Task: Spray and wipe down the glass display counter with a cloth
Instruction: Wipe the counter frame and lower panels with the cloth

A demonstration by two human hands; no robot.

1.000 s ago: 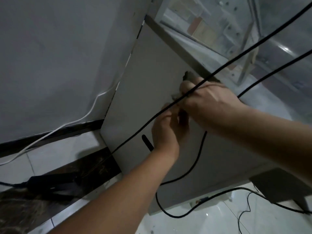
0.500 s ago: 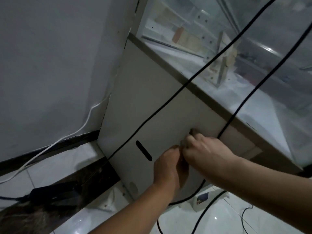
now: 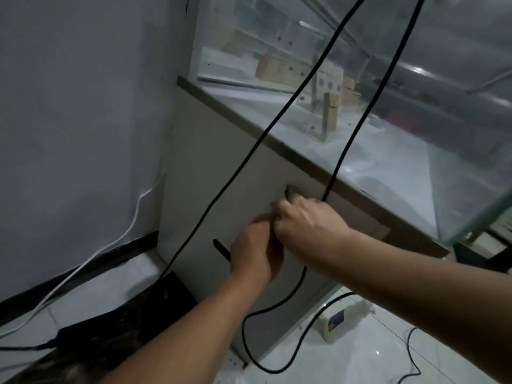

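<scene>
A pale wall (image 3: 69, 106) fills the left side, with a white cable (image 3: 133, 217) running down it to a dark skirting strip. On the floor (image 3: 360, 356) below lies a black box (image 3: 91, 328) with a lead coming out of its left end.

Next comes the white side panel (image 3: 207, 167) of the display desk (image 3: 277, 142), with a short dark slot (image 3: 221, 249) cut into it. The left arm comes up from the bottom edge, its forearm bare. The left hand (image 3: 255, 253) is set against the panel just right of the slot, with its back to the camera. Its fingers are tucked out of sight, so I cannot tell whether it grips anything.

The right arm comes in from the right edge and slants down to the left. The right hand (image 3: 307, 220) sits just above the left one and touches it, knuckles up and fingers curled. It pinches a small dark thing (image 3: 290, 192) that pokes out past its fingertips against the panel. I cannot tell whether this is the cloth.

Two black cables (image 3: 291, 101) hang across the view, and one of them passes the right hand. Behind them is the desk's glass case, with a brown rim along its edge and small boxes (image 3: 331, 115) standing inside. A white spray bottle (image 3: 342, 321) lies on the floor by the desk's foot, well apart from both hands.
</scene>
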